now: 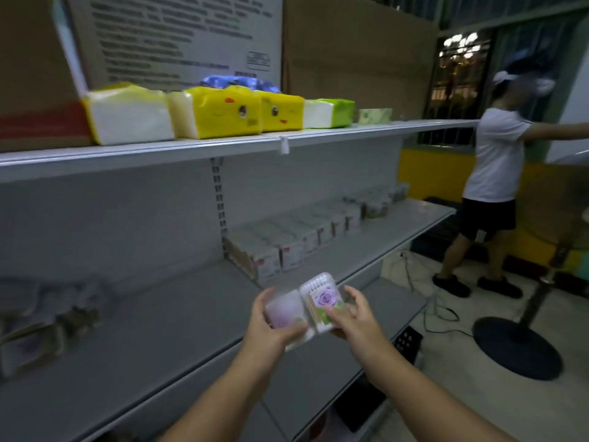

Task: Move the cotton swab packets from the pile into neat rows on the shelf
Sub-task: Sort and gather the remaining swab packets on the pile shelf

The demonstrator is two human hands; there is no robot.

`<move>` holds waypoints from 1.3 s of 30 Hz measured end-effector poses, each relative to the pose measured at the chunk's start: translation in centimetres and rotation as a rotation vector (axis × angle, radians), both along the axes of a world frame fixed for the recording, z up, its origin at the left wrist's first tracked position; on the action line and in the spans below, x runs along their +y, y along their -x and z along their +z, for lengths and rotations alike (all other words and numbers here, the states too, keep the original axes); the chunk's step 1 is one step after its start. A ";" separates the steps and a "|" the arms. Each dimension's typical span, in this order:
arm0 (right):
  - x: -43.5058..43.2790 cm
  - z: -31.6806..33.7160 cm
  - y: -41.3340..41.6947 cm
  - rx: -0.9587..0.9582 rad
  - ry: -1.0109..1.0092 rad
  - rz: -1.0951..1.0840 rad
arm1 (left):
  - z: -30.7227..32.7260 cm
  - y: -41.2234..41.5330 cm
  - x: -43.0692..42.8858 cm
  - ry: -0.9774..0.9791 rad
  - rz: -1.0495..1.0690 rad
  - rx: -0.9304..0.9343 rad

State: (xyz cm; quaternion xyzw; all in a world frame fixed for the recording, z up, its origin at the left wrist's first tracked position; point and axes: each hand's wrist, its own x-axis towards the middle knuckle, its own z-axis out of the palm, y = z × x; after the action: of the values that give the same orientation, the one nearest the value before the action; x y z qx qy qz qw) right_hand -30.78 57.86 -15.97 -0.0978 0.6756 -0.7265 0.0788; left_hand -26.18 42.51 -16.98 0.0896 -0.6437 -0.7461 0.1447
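Observation:
My left hand (271, 327) grips a clear cotton swab packet with a purple flower label (283, 309), blurred by motion. Beside it, my right hand (357, 317) holds a second cotton swab packet (323, 299) with the same purple rose label. Both packets hover side by side over the front edge of the grey middle shelf (165, 339). A row of packets (306, 234) stands along the back of that shelf to the right. The pile of packets (44, 317) lies blurred at the far left of the shelf.
The upper shelf (223, 145) carries yellow and green tissue packs (223, 111) and cardboard boxes (357, 55). A person in a white shirt (497, 161) stands at the right end of the shelving. A fan base (516, 346) and cables lie on the floor.

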 end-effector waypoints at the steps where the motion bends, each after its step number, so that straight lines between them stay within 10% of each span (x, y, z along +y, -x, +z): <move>1: 1.6 -0.5 1.9 0.022 -0.021 -0.029 | -0.3 2.0 1.2 0.000 -0.008 -0.005; 23: 18.3 -0.5 35.0 0.009 -0.273 -0.222 | -1.7 38.1 16.3 0.085 -0.172 0.011; 39: 31.3 -3.2 54.0 0.106 -0.339 0.043 | -3.0 51.9 30.5 0.179 0.198 -0.049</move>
State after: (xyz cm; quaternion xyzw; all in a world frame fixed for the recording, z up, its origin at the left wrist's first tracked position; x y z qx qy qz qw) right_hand -84.81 89.16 -19.13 -0.1356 0.7895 -0.5940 0.0738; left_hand -78.07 73.02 -19.96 0.1576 -0.6991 -0.6652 0.2096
